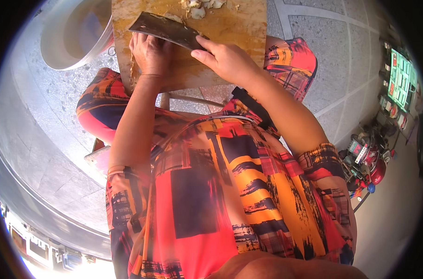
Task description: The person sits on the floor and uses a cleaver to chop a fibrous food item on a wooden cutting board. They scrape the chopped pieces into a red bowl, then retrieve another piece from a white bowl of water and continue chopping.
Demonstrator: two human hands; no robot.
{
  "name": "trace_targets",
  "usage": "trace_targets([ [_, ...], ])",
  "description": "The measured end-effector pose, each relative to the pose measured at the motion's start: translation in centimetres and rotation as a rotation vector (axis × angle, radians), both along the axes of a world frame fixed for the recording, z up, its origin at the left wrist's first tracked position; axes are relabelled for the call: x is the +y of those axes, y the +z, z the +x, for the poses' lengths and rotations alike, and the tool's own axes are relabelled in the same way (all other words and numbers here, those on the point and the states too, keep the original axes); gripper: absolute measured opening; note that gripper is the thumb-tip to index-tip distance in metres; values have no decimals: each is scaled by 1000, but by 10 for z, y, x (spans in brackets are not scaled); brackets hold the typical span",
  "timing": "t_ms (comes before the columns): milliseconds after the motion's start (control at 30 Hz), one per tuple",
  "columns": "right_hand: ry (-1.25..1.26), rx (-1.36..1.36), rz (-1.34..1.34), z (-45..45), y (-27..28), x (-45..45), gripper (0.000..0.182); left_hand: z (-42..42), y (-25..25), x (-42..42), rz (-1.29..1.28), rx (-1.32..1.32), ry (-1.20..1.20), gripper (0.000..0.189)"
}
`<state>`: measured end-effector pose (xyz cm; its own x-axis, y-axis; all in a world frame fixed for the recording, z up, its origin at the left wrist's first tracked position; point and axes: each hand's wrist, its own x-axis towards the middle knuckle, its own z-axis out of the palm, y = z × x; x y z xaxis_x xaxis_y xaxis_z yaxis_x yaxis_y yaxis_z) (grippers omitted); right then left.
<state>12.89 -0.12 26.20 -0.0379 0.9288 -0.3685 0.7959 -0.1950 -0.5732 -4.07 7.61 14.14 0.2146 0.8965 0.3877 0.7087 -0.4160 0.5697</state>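
Observation:
My right hand (225, 59) grips the handle end of a broad dark metal cleaver (166, 29). Its blade reaches left across a wet, worn wooden board (229, 33). At the left part of the board is my left hand (148, 54), palm down with fingers bent, just below the blade's far end. The blade covers some of its fingertips, and whether they press on anything cannot be seen. Pale, thin scraps (197, 12) lie at the far side of the board, beyond the blade.
A large whitish bucket (75, 35) with liquid inside stands to the left, close beside the board. My knees in patterned cloth flank the board on both sides. Speckled tile floor (316, 42) surrounds it. Farther right stands a red motor scooter (377, 171).

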Motion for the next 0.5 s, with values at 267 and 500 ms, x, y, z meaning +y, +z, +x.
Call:
trace_targets([
  [267,-15,-37,-47,-3,4,10,62,0,4,6,29,-50,5,29],
  [500,1,-25,50,-2,-22,19,63,3,-2,7,-5,-29,10,30],
])
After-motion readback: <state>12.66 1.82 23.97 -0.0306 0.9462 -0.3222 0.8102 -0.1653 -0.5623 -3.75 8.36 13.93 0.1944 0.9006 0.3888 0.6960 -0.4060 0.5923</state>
